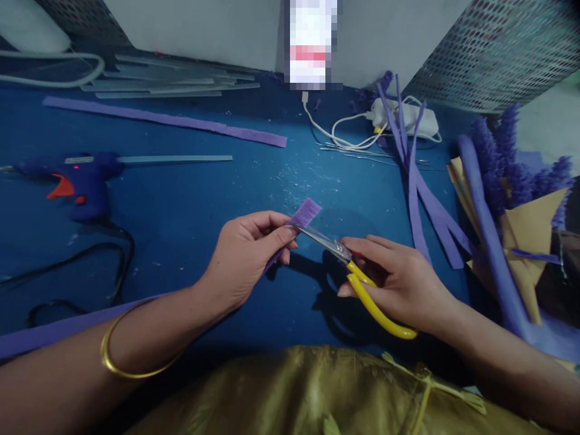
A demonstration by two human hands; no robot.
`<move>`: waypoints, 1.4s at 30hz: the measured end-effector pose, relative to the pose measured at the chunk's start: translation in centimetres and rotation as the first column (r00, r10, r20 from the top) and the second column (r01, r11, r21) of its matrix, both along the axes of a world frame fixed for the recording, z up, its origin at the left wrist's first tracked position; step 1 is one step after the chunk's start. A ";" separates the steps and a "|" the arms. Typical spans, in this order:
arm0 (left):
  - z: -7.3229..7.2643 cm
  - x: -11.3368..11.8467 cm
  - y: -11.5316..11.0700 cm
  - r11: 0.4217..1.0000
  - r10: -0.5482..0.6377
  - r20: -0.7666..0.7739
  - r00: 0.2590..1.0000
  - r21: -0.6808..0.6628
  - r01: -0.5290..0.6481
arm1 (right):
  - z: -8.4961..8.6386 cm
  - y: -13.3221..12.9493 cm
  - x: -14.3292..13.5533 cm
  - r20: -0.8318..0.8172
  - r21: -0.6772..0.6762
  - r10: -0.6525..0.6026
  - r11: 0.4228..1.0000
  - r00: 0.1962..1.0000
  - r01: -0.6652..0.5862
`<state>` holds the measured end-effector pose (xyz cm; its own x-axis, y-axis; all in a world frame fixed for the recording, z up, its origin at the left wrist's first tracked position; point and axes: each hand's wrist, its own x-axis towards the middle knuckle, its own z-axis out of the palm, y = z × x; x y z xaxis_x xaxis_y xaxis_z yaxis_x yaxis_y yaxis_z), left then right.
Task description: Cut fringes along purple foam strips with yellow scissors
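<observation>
Between its thumb and fingers, my left hand (254, 254) pinches a purple paper strip (307, 211). The strip's upper end sticks out past the fingertips and shows fine parallel cuts like a fringe; its lower part hangs under the hand. Yellow-handled scissors (376, 302) are gripped in my right hand (399, 278). Their blades point to the left, and the tips meet the strip close to my left thumb. The far side of the right-hand fingers is partly hidden by the hand itself.
A blue hot glue gun (90, 181) with a glue stick lies at left, its black cord below. Behind lie a purple strip (167, 121) and clear glue sticks (172, 78). At right are more purple strips (412, 175), a white power strip (421, 118) and wrapped purple flowers (502, 163).
</observation>
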<state>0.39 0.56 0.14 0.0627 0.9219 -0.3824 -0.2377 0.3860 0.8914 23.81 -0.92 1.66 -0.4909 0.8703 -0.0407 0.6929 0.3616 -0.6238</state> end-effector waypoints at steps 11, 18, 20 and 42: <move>-0.3 0.0 -0.1 0.999 -0.018 0.002 1.000 0.026 0.018 | 0.1 0.1 0.5 0.019 0.047 0.066 0.997 0.998 -0.067; -0.3 -0.1 0.0 1.000 -0.022 0.039 0.999 0.016 0.021 | 0.2 0.0 0.5 0.032 0.084 0.075 0.993 0.997 -0.078; -0.3 -0.1 0.0 1.000 -0.019 0.048 0.999 0.010 0.019 | 0.2 0.0 0.5 0.027 0.081 0.078 0.993 0.997 -0.080; -0.2 -0.2 0.1 0.998 -0.067 0.060 0.996 0.021 0.066 | 0.1 0.0 0.4 -0.030 -0.020 0.062 0.998 0.998 -0.062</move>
<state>0.24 0.61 -0.07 0.1466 0.9221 -0.3582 -0.2665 0.3856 0.8834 24.18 -0.94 1.77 -0.5451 0.8373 -0.0436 0.6511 0.3900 -0.6511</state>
